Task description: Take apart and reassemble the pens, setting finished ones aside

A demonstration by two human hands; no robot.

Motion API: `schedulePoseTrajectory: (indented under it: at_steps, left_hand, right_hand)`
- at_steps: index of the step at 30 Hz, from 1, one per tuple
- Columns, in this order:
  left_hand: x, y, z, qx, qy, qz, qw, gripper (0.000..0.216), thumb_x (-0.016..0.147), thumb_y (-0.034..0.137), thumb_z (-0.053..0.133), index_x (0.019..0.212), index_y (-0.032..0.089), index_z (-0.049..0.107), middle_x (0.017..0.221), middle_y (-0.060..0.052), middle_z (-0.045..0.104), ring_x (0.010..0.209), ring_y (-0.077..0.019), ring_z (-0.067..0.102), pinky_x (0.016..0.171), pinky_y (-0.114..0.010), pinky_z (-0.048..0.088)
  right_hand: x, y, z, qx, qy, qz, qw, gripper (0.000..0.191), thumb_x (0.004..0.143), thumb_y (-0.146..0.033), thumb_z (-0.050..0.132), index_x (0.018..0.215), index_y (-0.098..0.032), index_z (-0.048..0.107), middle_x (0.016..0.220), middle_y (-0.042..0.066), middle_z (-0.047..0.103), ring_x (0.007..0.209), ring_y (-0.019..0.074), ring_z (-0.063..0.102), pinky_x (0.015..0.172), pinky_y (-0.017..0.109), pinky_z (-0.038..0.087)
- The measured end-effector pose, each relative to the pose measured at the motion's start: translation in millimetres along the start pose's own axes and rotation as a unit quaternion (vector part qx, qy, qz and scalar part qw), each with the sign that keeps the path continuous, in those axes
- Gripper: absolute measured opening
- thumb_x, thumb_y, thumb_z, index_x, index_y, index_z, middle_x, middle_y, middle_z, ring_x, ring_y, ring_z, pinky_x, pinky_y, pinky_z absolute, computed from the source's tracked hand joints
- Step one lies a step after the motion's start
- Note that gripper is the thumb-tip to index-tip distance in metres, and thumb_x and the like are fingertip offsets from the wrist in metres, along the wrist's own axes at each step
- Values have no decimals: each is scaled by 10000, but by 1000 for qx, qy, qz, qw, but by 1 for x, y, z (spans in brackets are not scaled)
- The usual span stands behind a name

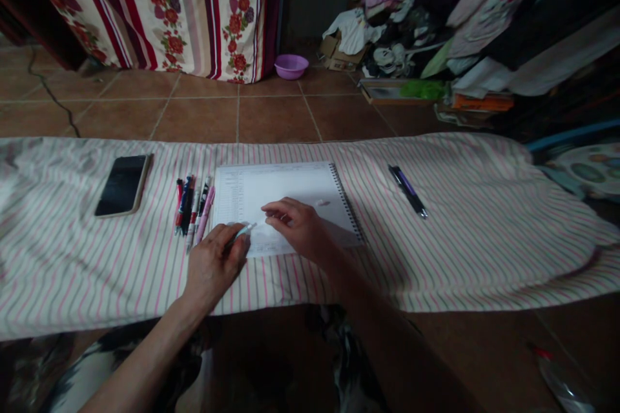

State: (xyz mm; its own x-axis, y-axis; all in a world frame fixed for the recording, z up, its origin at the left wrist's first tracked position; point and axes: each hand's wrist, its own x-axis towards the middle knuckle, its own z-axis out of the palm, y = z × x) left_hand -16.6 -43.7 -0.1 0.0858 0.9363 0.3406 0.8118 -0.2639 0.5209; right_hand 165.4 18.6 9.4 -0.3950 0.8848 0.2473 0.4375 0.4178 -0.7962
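Note:
A white spiral notebook (285, 181) lies open on the striped cloth, its wire binding to the right. My left hand (216, 261) rests at its lower left edge, closed around a slim pale-blue and white pen (245, 230) whose end points right over the page. Just right of that end, my right hand (295, 222) hovers low over the paper, fingers curled toward the thumb; whatever small thing is between them is too unclear to name. A small white piece (320, 202) lies on the page beyond my right hand.
Several pens (194, 206) lie side by side left of the notebook, with a phone (123, 186) farther left. Two dark pens (407, 191) lie on the right of the cloth (484, 232). Past its far edge, a purple basin (291, 66) stands on the tiled floor near piled clothes (436, 13).

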Motion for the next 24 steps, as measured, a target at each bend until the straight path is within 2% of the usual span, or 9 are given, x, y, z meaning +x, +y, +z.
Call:
schedulePoseTrajectory:
  at_steps: [4, 12, 24]
  left_hand:
    - [0, -2, -1, 17, 8, -7, 1000, 248, 853, 326, 453, 971, 192, 626, 837, -39, 660, 739, -162, 630, 633, -259, 486]
    - [1, -2, -1, 27, 14, -22, 999, 267, 853, 350, 440, 953, 191, 629, 839, -43, 666, 735, -167, 633, 618, -259, 488]
    - [1, -2, -3, 29, 14, -22, 999, 271, 855, 350, 439, 951, 182, 628, 802, -40, 657, 702, -166, 628, 601, -262, 476]
  right_hand:
    - [-1, 10, -9, -76, 27, 0, 997, 155, 774, -109, 580, 877, -184, 668, 835, 43, 627, 747, 138, 581, 702, 273, 457]
    - [-3, 10, -4, -95, -24, -54, 994, 138, 787, -111, 580, 838, -180, 689, 795, 36, 607, 736, 133, 573, 696, 262, 447]
    - [-1, 11, 8, -181, -58, -70, 979, 176, 812, -110, 552, 893, -187, 687, 798, 38, 581, 749, 137, 553, 701, 262, 446]
